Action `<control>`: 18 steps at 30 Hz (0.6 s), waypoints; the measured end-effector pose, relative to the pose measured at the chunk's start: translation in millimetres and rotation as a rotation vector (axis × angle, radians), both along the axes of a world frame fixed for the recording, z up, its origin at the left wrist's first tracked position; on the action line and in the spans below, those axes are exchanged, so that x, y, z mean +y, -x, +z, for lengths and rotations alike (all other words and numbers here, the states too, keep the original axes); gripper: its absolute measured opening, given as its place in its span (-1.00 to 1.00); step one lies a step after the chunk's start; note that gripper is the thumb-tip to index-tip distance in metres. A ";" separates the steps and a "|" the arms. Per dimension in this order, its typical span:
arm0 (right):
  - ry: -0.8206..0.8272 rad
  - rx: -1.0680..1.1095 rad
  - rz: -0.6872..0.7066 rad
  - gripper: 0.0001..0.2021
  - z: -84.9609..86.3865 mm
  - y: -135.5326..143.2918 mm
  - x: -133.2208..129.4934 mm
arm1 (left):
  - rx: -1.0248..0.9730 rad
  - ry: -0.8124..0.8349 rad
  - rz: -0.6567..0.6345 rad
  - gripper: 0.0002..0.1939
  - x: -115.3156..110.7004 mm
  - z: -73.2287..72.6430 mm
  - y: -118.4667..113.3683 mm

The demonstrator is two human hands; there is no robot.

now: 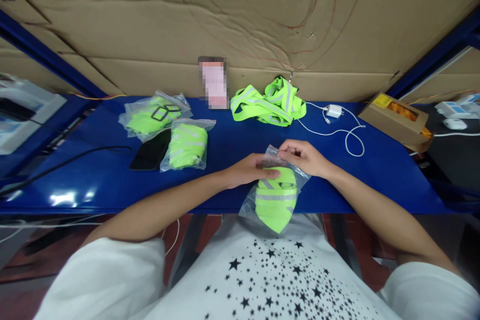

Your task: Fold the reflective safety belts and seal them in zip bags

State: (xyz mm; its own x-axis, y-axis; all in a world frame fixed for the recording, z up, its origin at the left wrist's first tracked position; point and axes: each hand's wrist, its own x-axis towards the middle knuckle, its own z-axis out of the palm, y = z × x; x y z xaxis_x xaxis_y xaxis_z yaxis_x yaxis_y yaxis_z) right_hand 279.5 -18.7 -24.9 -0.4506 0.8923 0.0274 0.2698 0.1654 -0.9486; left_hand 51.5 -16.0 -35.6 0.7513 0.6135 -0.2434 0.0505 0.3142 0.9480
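A clear plastic bag with a folded neon-green reflective strap [275, 200] inside hangs over the table's front edge, close to my shirt. My left hand [249, 171] grips the bag's upper left part, its thumb lying across the plastic over the strap. At the bag's top right corner, my right hand [304, 156] pinches the opening edge between thumb and curled fingers. Loose green reflective straps [268, 102] lie in a heap at the back of the table. To the left are two more bagged green bundles, one nearer [187, 146] and one farther back [153, 116].
A dark phone [150, 152] lies beside the bagged bundles. Another phone [214, 82] leans on the cardboard wall. A white charger [334, 111] with its cable is behind my right hand. At right sits an open cardboard box [397, 120]. A black cable crosses the left side.
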 end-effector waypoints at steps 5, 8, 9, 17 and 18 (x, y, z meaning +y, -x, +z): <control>-0.029 -0.020 0.038 -0.66 -0.9 -2.7 -1.4 | 0.012 0.002 -0.016 -0.48 -0.7 -0.4 -0.4; -0.055 -0.071 0.087 -0.66 0.0 -2.3 0.0 | 0.030 -0.015 -0.050 -0.47 0.0 -0.6 -1.7; -0.066 -0.086 0.080 -0.66 0.1 -0.7 -0.1 | 0.036 -0.031 -0.059 -0.46 0.7 -0.8 -2.3; -0.193 -0.074 -0.117 -0.64 2.3 10.1 -10.0 | 0.036 -0.045 -0.085 -0.41 3.5 -1.1 -5.3; -0.192 -0.050 -0.154 -0.64 2.6 7.6 -9.9 | 0.018 -0.033 -0.083 -0.36 3.3 -0.5 -4.3</control>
